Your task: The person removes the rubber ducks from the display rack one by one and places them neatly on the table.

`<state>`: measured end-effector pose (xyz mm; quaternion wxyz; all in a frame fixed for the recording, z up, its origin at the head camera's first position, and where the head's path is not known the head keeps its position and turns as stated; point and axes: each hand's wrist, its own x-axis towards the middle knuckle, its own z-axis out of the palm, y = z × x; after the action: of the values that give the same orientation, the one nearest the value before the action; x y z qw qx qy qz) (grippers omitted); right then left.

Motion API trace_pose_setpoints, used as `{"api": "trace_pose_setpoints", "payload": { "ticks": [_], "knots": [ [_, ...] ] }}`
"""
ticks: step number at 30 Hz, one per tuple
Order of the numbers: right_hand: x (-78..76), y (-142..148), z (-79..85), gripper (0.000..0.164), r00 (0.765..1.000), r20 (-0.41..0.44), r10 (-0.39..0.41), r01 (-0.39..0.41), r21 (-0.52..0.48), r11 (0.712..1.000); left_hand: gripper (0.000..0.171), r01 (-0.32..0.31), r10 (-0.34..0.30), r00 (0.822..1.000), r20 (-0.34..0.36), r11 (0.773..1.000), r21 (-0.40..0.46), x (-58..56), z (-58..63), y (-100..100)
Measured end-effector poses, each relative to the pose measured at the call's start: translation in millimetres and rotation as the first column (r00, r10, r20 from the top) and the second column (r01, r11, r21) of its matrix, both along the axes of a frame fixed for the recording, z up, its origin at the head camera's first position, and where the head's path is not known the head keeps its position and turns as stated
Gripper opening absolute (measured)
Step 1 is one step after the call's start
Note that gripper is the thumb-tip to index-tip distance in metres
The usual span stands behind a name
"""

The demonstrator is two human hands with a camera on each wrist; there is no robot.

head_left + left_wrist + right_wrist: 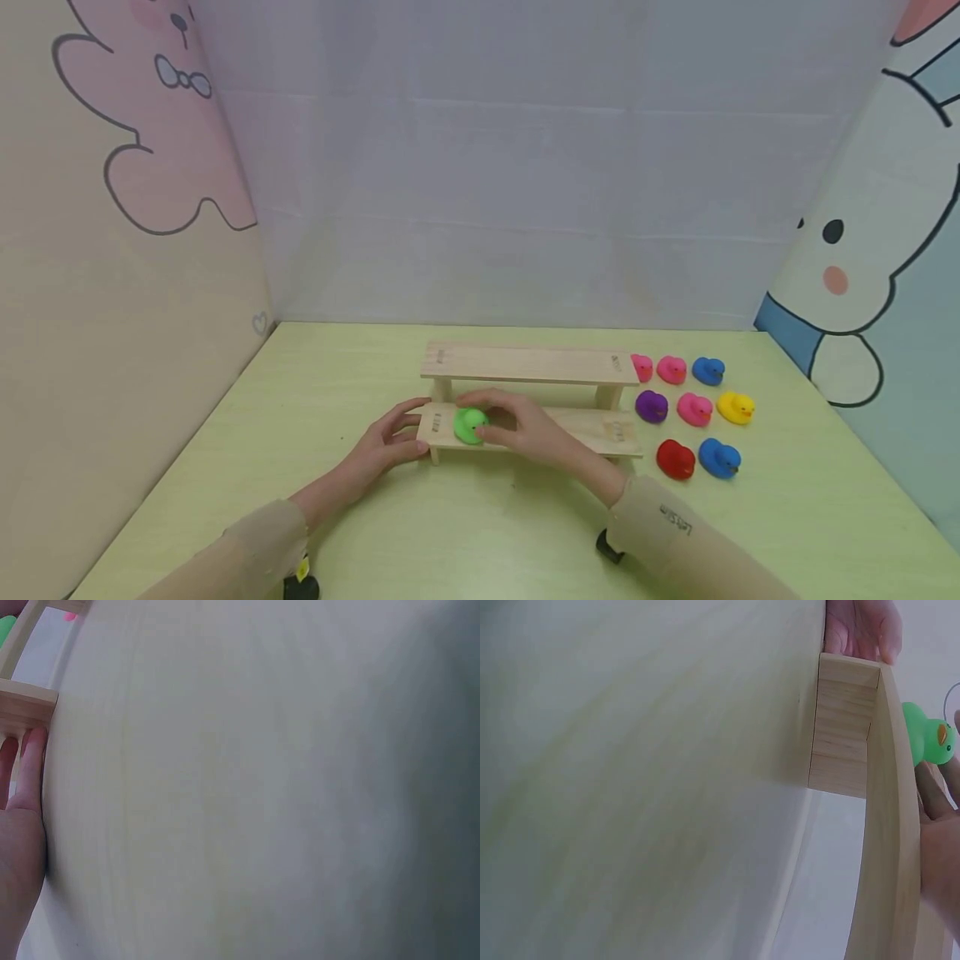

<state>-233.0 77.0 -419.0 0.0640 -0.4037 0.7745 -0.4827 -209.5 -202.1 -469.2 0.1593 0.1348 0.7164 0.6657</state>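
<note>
A green rubber duck (469,425) sits at the left end of the lower board of a two-tier wooden shelf (525,364). My right hand (525,427) holds this duck, thumb at its front and fingers behind. From the right wrist view, the duck (928,735) stands on the board with the right hand's fingers (933,796) against it. My left hand (378,442) rests at the shelf's left end, its fingers extended against the wood. In the left wrist view the fingertips (34,742) touch the side support (28,703).
Right of the shelf, several rubber ducks stand in loose rows on the table (360,533): pink (672,370), blue (708,371), purple (652,407), yellow (736,408) and red (676,459). A pale curtain (510,167) hangs behind, with printed walls on both sides.
</note>
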Motion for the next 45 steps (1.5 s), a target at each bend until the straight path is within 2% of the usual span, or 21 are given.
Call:
{"api": "trace_pose_setpoints", "payload": {
  "ticks": [6, 12, 20, 29, 37, 45],
  "knots": [
    [0.1, 4.7, 3.9, 0.041, 0.999, -0.048, -0.001, 0.005, 0.072, 0.997, 0.067, -0.001, 0.001, 1.000, -0.003, 1.000, -0.005, -1.1, -0.7, 0.6],
    [-1.9, 5.0, 3.9, 0.040, 1.000, 0.007, -0.013, 0.013, 0.093, 0.996, 0.066, -0.016, 0.016, 1.000, 0.003, 1.000, -0.018, -1.3, -2.0, -0.2],
    [-4.8, 2.8, -0.6, 0.041, 0.999, 0.038, -0.033, 0.029, 0.084, 0.996, 0.065, -0.014, 0.015, 1.000, 0.002, 1.000, -0.020, -0.5, -1.2, -1.1],
    [-4.8, 1.2, -4.7, 0.042, 0.997, 0.033, -0.064, 0.061, 0.074, 0.995, 0.067, 0.009, -0.009, 1.000, -0.006, 1.000, -0.006, -1.1, -0.7, -1.4],
    [-4.5, 0.8, -3.6, 0.043, 0.999, 0.001, -0.052, 0.052, 0.084, 0.995, 0.066, -0.003, 0.003, 1.000, -0.002, 1.000, -0.019, -2.5, -1.4, -1.5],
    [-2.5, 1.8, -3.8, 0.042, 0.996, 0.071, -0.060, 0.059, 0.026, 0.998, 0.066, 0.001, -0.001, 1.000, -0.005, 1.000, -0.018, -1.7, -0.9, -1.1]
  ]
}}
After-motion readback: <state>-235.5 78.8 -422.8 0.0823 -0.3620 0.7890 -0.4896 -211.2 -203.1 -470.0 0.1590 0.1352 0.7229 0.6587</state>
